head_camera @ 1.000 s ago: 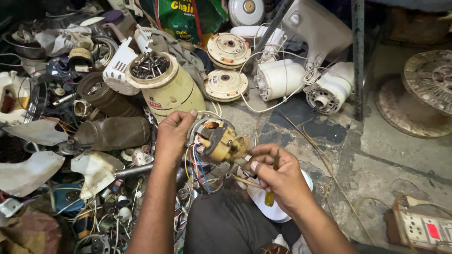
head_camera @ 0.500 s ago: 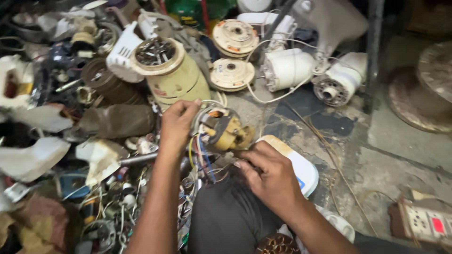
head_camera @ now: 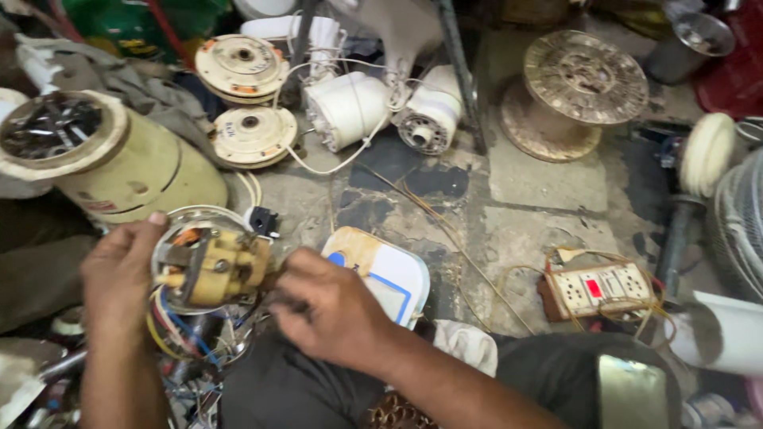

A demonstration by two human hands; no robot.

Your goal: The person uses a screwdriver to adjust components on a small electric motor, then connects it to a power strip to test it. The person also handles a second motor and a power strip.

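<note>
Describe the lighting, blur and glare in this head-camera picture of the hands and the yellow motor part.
Head view: soft, even light with no hard shadows; left hand, right hand and motor part slightly motion-blurred; floor sharper; a bright glare patch on the dark cloth at lower right.

A cracked, stained concrete floor (head_camera: 548,183) is carrying the clutter. Toward the upper right of the frame a worn round spool (head_camera: 579,91) is standing on it. At upper centre two white motor housings (head_camera: 350,107) are lying side by side, with cream round covers (head_camera: 253,137) sitting to their left. At lower right an extension socket board (head_camera: 604,287) is resting among loose wires.
</note>
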